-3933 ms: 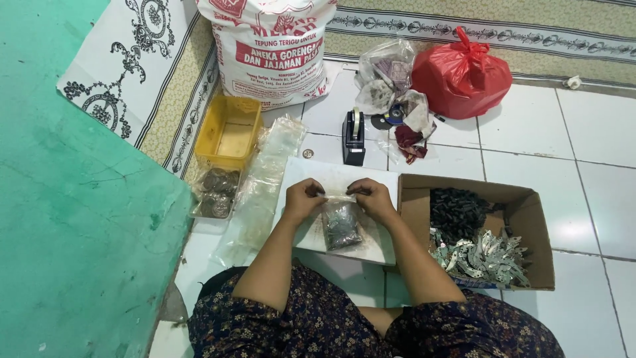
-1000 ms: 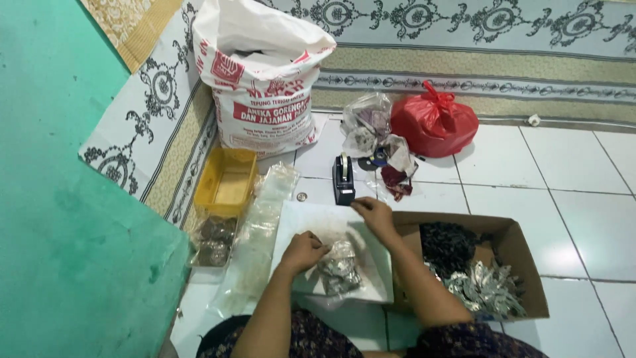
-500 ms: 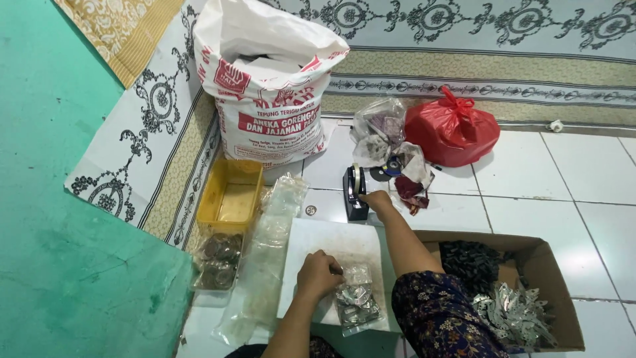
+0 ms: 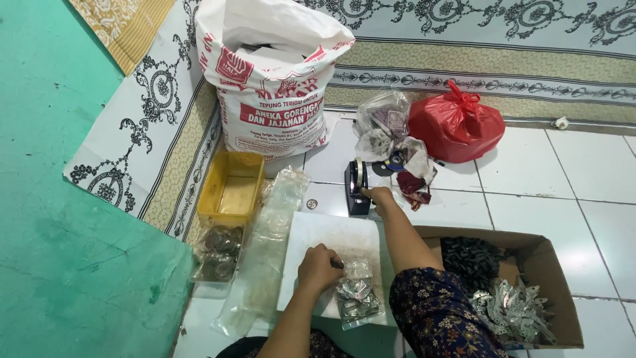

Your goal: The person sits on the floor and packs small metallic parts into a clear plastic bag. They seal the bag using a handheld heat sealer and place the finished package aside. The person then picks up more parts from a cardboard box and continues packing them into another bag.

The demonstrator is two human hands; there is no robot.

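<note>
— What's the left hand [image 4: 319, 268] doing, down in the lower middle of the frame?

— It's curled over the top edge of a small clear bag [image 4: 356, 296] full of shiny metal bits, fingers pinched on it. The bag lies on a white board [image 4: 331, 233] on the tiled floor.

— And the right hand [image 4: 379, 196]?

— Stretched up to the centre, fingers resting on a black tape dispenser [image 4: 356, 187] that stands just above the board. I can't tell how tightly it grips.

— What's around them?

— A long strip of clear plastic bags [image 4: 268, 252] lies left of the board, with a yellow tray [image 4: 232, 187] beyond it. A big white sack [image 4: 271, 79] stands at the upper middle, a knotted red bag [image 4: 455, 124] to its right. In the lower right, a cardboard box [image 4: 553, 265] holds black pieces and silvery metal parts.
</note>
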